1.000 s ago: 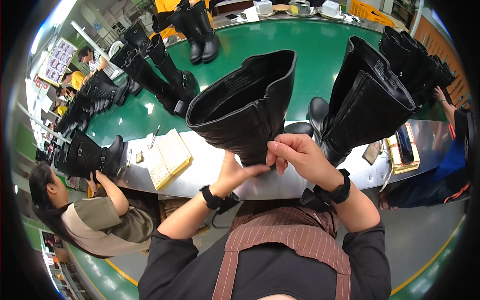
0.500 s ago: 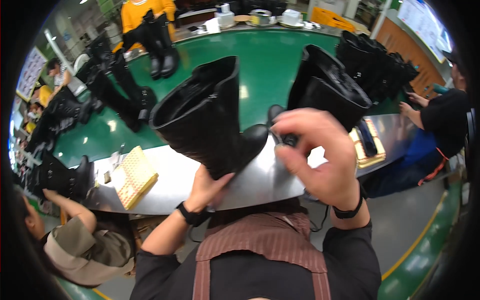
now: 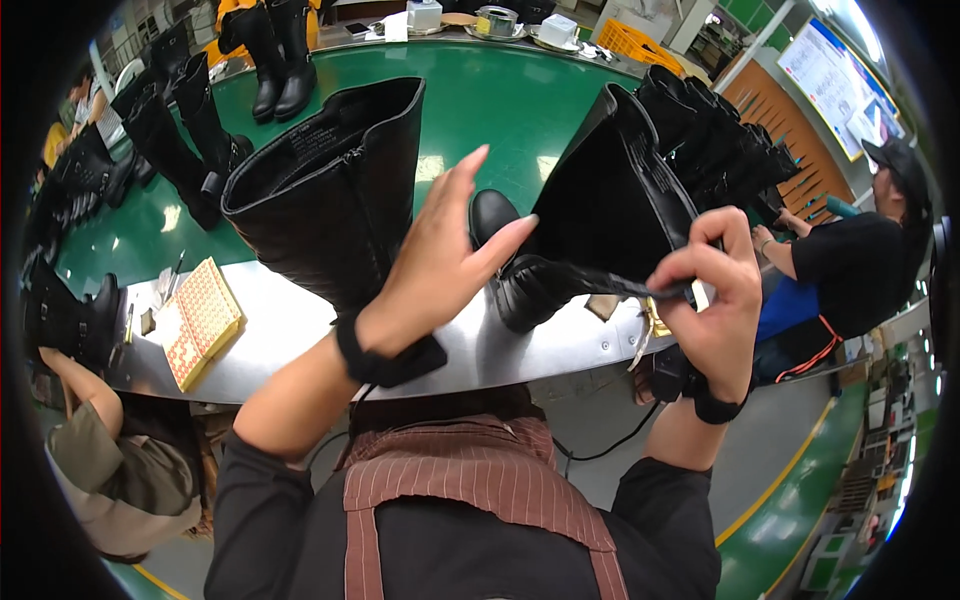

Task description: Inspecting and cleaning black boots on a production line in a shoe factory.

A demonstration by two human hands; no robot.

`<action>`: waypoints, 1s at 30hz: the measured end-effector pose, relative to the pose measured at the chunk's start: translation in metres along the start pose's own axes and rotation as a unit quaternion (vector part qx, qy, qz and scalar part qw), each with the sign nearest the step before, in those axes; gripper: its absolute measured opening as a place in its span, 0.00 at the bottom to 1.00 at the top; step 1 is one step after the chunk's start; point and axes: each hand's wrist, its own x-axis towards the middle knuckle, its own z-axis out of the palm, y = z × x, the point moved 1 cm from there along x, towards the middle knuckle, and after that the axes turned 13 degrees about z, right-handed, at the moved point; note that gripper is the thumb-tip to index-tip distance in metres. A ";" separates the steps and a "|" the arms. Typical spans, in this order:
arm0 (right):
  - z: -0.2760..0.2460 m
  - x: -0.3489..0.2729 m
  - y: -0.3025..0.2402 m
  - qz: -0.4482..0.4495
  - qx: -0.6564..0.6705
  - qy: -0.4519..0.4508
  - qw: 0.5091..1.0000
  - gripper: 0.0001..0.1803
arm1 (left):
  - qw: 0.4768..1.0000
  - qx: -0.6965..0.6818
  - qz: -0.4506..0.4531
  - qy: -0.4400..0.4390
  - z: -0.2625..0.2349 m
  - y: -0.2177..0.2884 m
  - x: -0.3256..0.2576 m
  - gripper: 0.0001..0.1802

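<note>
Two tall black boots stand before me. The left boot (image 3: 325,215) has a wide shaft opening and a zipper down its side. My left hand (image 3: 430,260) is in front of its lower shaft, fingers stretched and spread, holding nothing. On the right, the other boot (image 3: 600,190) has its shaft opened along the side. My right hand (image 3: 715,300) is closed, with thumb and fingers pinching the near edge of that boot's shaft flap and pulling it out to the right. The exact spot under the fingertips is partly hidden.
A patterned yellow pad (image 3: 203,322) lies on the metal table edge (image 3: 440,365), with small tools beside it. More black boots (image 3: 710,135) stand at the far right, others at the left. One person (image 3: 850,245) works at right, another (image 3: 120,460) at left. A black cable (image 3: 610,450) hangs below.
My left hand has let go of the left boot's ankle and moved up and right, opening. My right hand has moved right and taken hold of the right boot's flap. The view has shifted.
</note>
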 end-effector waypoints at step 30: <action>0.005 -0.059 0.084 0.134 0.282 0.192 0.930 0.44 | 0.949 -0.080 -0.195 -0.235 0.087 -0.056 -0.036 0.20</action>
